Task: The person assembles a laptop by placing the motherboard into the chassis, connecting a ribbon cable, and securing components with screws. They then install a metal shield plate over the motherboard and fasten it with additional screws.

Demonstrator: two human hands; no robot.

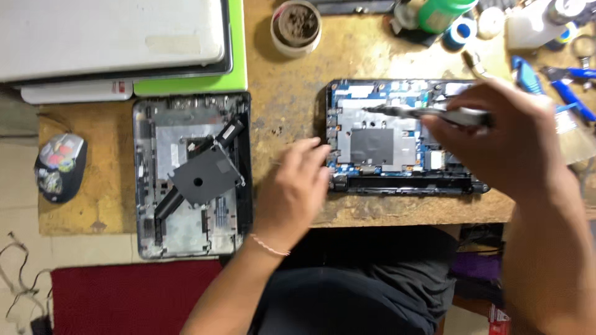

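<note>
Where right hand (496,133) blurs, screwdriver (428,113) indistinct

Worn wooden worktop (292,93), rough, stained, matt. Opened laptop base (403,136) near front edge: blue glossy circuit board, matt grey metal shielding, black plastic frame. Removed bottom cover (192,174) at left front edge: dull grey plastic inside, scuffed, matt dark metal plate lying on it. Screwdriver (434,115) in right hand (503,142): shiny metal shaft, blurred. Left hand (292,192) on bare wood. Stacked laptops (118,43) at back left corner: smooth matt pale plastic lid, glossy green shell beneath.
</note>
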